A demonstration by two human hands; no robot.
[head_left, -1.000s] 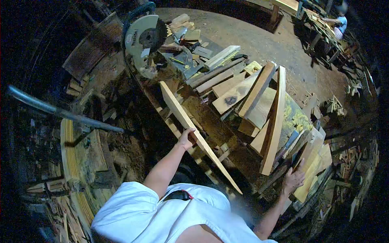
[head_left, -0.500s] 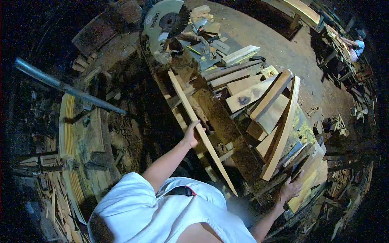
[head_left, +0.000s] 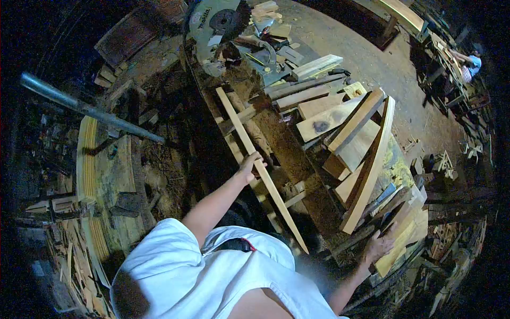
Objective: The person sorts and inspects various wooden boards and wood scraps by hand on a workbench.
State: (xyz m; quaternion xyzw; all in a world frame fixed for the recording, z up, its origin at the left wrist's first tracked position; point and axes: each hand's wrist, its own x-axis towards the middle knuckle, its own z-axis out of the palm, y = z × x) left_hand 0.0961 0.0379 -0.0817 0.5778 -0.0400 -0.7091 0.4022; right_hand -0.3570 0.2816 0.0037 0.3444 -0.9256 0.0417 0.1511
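My left hand (head_left: 247, 168) is closed around the middle of a long, narrow wood strip (head_left: 279, 201). One end of the strip tapers to a point near my body, and the other reaches up the bench toward the saw. At the lower right, my right hand (head_left: 379, 248) has its fingers stretched out against a stack of pale boards (head_left: 402, 240). A long wooden batten (head_left: 366, 181) leans across the timber between my hands. Beside it lies a board with a dark knot (head_left: 321, 126).
A miter saw (head_left: 220, 24) stands at the far end of the workbench (head_left: 284, 151). To the left, a metal pipe (head_left: 90, 109) juts over stacked boards (head_left: 125, 165). Wood scraps (head_left: 446, 165) litter the floor on the right. A person (head_left: 472, 65) sits far off at upper right.
The strip in my left hand has shifted slightly up and to the left. My right hand stays at the pale boards, and the whole view has tilted a little.
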